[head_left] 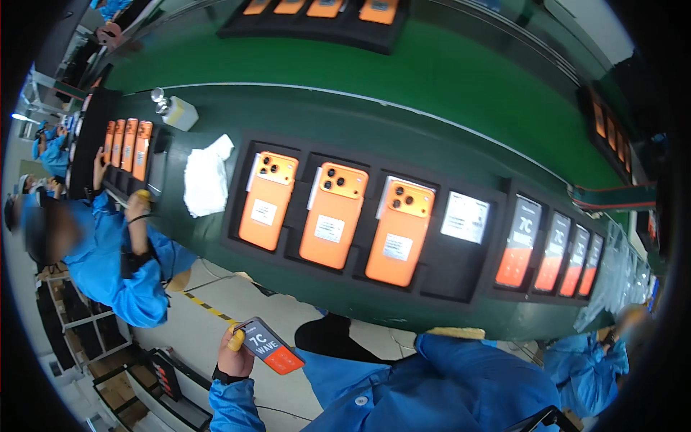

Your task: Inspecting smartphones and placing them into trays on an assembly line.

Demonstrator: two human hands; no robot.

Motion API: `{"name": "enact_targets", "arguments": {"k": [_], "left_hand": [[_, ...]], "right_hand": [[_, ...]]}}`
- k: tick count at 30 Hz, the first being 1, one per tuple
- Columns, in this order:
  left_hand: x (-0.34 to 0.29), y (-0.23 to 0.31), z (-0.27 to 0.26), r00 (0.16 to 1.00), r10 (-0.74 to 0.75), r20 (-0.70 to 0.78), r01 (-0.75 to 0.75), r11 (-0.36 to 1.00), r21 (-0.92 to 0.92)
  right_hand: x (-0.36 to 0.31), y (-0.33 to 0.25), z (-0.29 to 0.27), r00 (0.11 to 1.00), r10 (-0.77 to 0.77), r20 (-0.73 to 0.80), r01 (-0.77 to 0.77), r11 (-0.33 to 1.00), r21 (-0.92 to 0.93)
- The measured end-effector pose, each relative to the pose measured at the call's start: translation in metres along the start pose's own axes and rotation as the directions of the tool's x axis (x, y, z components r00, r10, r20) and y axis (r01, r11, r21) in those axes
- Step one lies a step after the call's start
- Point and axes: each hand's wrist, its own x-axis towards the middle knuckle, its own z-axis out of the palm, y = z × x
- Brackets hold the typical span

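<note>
Left hand (234,353) with grip clenched on a phone (271,347) held screen-up, best kept level and clear of the tabletop (403,122) edge; right grip not visible

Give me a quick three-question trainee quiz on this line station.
1. True or false: the left hand holds a phone with its screen facing up.
2. How many orange phones lie back-up in the black tray straight ahead?
3. What lies on the green belt just left of that tray? A) a white cloth B) scissors C) a red cup

Key: 1 true; 2 three; 3 A.
</note>
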Motion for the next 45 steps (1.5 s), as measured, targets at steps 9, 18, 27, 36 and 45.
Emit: {"name": "enact_targets", "arguments": {"k": [9,18,27,36,45], "left_hand": [[0.011,0.016,0.017,0.999,0.024,0.041,-0.024,1.0,0.007],[0.011,0.031,0.049,0.992,0.083,0.092,-0.083,0.997,-0.01],[0.015,0.063,0.096,0.939,0.296,0.174,-0.307,0.951,0.041],[0.078,0.106,0.098,0.83,0.502,0.243,-0.538,0.836,0.11],[0.124,0.113,0.095,0.883,0.42,0.208,-0.454,0.878,0.152]], "right_hand": [[0.023,0.008,0.002,0.981,-0.157,0.111,0.167,0.982,-0.084],[0.023,-0.013,-0.053,0.989,-0.149,0.0,0.146,0.973,-0.176],[-0.062,-0.058,-0.145,0.679,-0.006,-0.734,0.289,0.921,0.26],[-0.269,-0.107,-0.135,0.456,-0.334,-0.825,0.887,0.099,0.451],[-0.386,-0.129,-0.072,-0.126,0.485,-0.866,0.965,0.26,0.005]]}}
